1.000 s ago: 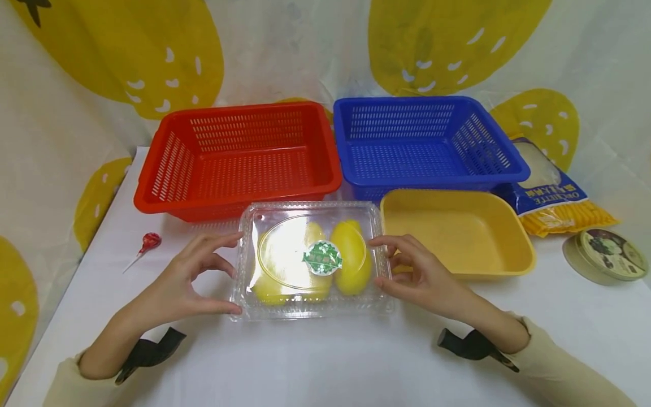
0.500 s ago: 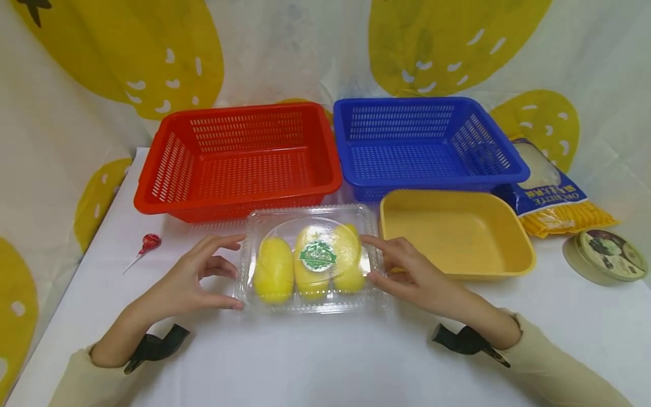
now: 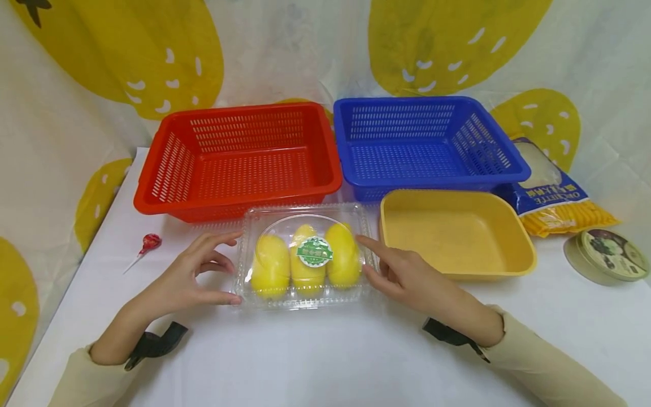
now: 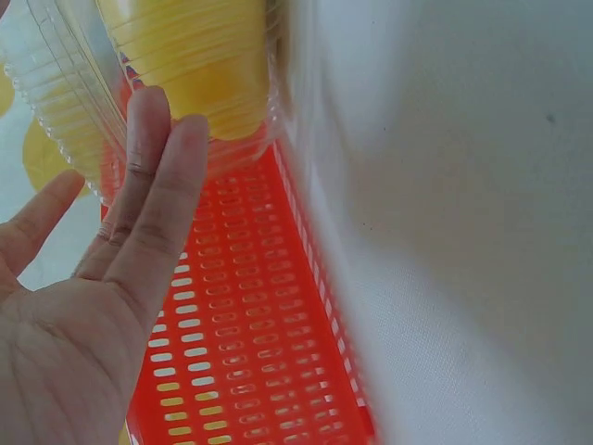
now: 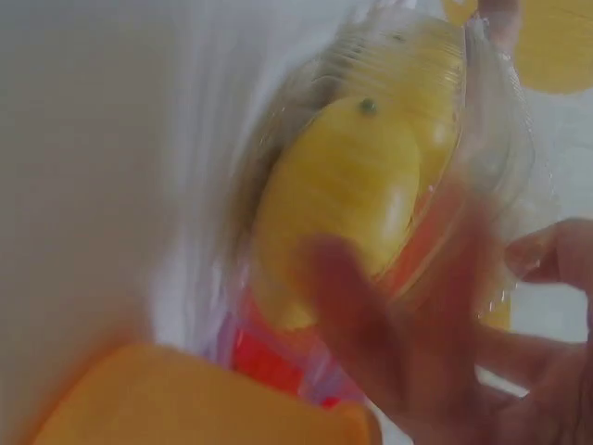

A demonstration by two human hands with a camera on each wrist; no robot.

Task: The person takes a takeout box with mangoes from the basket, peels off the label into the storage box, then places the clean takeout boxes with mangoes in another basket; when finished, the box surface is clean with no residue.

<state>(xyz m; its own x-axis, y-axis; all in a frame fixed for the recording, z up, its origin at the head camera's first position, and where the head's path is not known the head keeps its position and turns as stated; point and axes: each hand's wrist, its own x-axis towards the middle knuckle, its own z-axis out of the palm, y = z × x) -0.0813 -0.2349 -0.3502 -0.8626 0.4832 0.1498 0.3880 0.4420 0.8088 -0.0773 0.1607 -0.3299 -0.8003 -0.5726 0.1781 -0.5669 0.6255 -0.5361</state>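
A clear plastic clamshell box (image 3: 305, 302) with a round green-and-white label (image 3: 314, 252) lies between my hands, in front of the red basket. Inside are three smooth yellow lemon-shaped fruits (image 3: 271, 267). My left hand (image 3: 175, 285) stands at the box's left end, thumb and forefinger spread near its two corners. In the left wrist view its straight fingers (image 4: 153, 199) lie right at the ribbed side. My right hand (image 3: 412, 277) reaches over the right rim, thumb and forefinger apart at the lid's side. Its fingers (image 5: 361, 306) are blurred in the right wrist view, overlapping the box.
A red basket (image 3: 244, 200) and a blue basket (image 3: 432, 183) stand behind, with a yellow tub (image 3: 458, 243) right of the box. A pasta bag (image 3: 554, 198) and a round tin (image 3: 605, 257) sit far right. A red lollipop (image 3: 150, 243) lies left.
The box has shifted slightly left and lies flatter, its lid glare gone. The fruits inside show side by side. My right hand has moved left with it; the left has shifted little.
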